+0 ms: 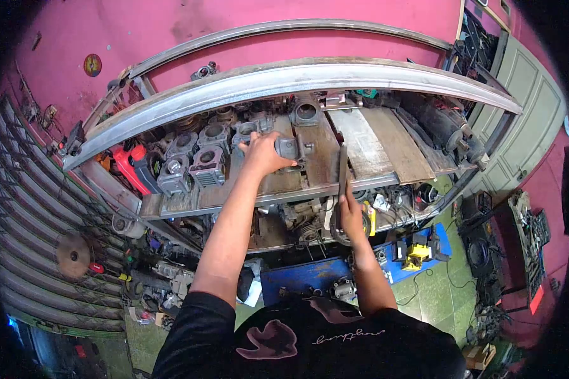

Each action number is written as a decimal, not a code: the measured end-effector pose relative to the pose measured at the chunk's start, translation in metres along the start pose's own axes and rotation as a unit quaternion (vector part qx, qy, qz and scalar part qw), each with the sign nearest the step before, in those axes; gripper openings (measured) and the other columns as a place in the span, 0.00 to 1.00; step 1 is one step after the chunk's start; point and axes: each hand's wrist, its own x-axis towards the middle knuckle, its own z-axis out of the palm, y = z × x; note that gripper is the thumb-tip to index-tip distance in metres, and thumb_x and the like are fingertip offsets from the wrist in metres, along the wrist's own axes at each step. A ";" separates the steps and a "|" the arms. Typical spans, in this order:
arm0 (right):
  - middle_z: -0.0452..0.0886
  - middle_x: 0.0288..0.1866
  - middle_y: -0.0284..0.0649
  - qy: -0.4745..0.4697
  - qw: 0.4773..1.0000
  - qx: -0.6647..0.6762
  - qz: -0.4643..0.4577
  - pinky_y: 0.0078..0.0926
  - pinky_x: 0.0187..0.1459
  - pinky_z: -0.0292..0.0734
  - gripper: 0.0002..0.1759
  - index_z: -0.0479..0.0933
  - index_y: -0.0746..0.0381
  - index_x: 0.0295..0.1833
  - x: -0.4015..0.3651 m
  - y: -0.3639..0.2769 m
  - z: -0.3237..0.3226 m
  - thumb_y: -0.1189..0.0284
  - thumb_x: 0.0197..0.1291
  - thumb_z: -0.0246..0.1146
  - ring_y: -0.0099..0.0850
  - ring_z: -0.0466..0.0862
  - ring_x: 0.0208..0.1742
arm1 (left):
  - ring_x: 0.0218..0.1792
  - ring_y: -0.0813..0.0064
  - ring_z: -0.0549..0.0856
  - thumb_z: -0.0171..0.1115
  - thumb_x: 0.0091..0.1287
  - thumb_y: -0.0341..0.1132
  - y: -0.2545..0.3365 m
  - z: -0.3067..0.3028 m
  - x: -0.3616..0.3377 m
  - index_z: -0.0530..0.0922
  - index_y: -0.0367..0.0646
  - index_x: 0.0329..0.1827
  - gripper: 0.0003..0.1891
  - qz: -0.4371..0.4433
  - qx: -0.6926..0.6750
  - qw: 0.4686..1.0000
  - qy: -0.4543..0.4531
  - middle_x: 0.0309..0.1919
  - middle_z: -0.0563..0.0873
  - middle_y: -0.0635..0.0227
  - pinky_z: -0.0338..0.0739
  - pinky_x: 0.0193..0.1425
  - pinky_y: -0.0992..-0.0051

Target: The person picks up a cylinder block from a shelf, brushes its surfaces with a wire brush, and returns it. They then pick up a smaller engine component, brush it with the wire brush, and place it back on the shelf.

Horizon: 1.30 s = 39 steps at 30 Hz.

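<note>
My left hand (263, 153) is wrapped over a grey metal engine cylinder (288, 149) that lies on its side on the wooden shelf boards. Its thumb and fingers press on opposite sides of the part. In my right hand (352, 220) is a long, flat, dark metal bar (342, 169), shaped like a file, pointing upward and away from me. The bar's far end lies to the right of the cylinder, over the boards. More cylinder blocks (208, 163) stand in a group left of my left hand, and another cylinder (306, 112) sits farther back.
A metal rail (297, 77) crosses above the back of the shelf. Red containers (130, 167) stand at its left end, dark tubular parts (446, 129) at its right. Below are engine parts (302, 213), a blue bench (303, 275) and a yellow tool (417, 256).
</note>
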 end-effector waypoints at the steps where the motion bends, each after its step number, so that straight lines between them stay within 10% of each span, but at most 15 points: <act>1: 0.82 0.57 0.46 -0.006 0.999 0.031 0.010 0.26 0.57 0.74 0.32 0.55 0.63 0.85 0.017 -0.013 -0.001 0.66 0.81 0.51 0.28 0.80 0.54 | 0.71 0.52 0.73 0.87 0.39 0.58 -0.001 0.001 0.000 0.83 0.53 0.61 0.43 0.002 -0.009 1.000 0.007 0.61 0.87 0.61 0.54 0.71 0.24; 5: 0.68 0.80 0.56 -0.028 0.998 0.048 0.042 0.29 0.77 0.59 0.33 0.54 0.64 0.85 0.046 -0.035 0.029 0.64 0.81 0.51 0.38 0.69 0.80 | 0.73 0.51 0.71 0.86 0.40 0.58 -0.002 0.004 -0.005 0.81 0.53 0.66 0.46 0.003 -0.035 0.999 0.014 0.65 0.85 0.64 0.53 0.71 0.24; 9: 0.72 0.77 0.56 -0.040 0.993 0.095 0.051 0.27 0.75 0.61 0.32 0.55 0.62 0.85 0.009 -0.030 0.040 0.65 0.81 0.51 0.38 0.71 0.78 | 0.74 0.51 0.71 0.86 0.40 0.58 -0.008 0.010 -0.003 0.78 0.53 0.70 0.50 -0.006 -0.032 0.999 0.025 0.68 0.83 0.66 0.53 0.72 0.24; 16: 0.86 0.60 0.51 -0.063 0.982 0.106 0.146 0.33 0.63 0.72 0.34 0.59 0.57 0.84 -0.002 -0.112 -0.001 0.67 0.77 0.58 0.35 0.84 0.59 | 0.72 0.49 0.72 0.88 0.40 0.54 -0.022 0.015 -0.009 0.74 0.52 0.73 0.52 0.038 -0.125 0.991 0.037 0.68 0.82 0.61 0.57 0.72 0.29; 18: 0.88 0.51 0.53 0.006 0.975 -0.173 -0.141 0.42 0.62 0.71 0.37 0.60 0.55 0.84 0.003 -0.141 0.008 0.67 0.72 0.62 0.46 0.87 0.50 | 0.71 0.48 0.73 0.88 0.40 0.53 -0.040 0.026 -0.008 0.74 0.53 0.72 0.52 0.050 -0.177 0.982 0.046 0.66 0.82 0.57 0.61 0.73 0.34; 21: 0.88 0.38 0.50 0.016 0.909 -0.376 -0.180 0.50 0.53 0.69 0.40 0.61 0.53 0.83 0.012 -0.146 0.047 0.64 0.67 0.65 0.48 0.85 0.42 | 0.61 0.50 0.80 0.91 0.38 0.49 -0.064 0.054 -0.003 0.73 0.53 0.70 0.52 0.056 -0.235 0.970 0.024 0.59 0.80 0.51 0.76 0.67 0.61; 33: 0.86 0.27 0.48 0.073 0.792 -0.592 -0.132 0.49 0.49 0.69 0.40 0.64 0.58 0.82 -0.003 -0.152 0.106 0.62 0.65 0.64 0.45 0.85 0.31 | 0.62 0.49 0.79 0.87 0.39 0.48 -0.065 0.061 0.003 0.79 0.55 0.68 0.46 0.078 -0.215 0.970 0.078 0.55 0.87 0.59 0.73 0.63 0.50; 39: 0.86 0.29 0.52 0.077 0.854 -0.499 -0.128 0.49 0.44 0.75 0.40 0.64 0.57 0.82 0.008 -0.153 0.103 0.61 0.65 0.64 0.49 0.87 0.31 | 0.64 0.50 0.78 0.85 0.41 0.51 -0.063 0.055 -0.003 0.79 0.56 0.69 0.45 0.101 -0.204 0.971 0.076 0.61 0.86 0.64 0.72 0.63 0.47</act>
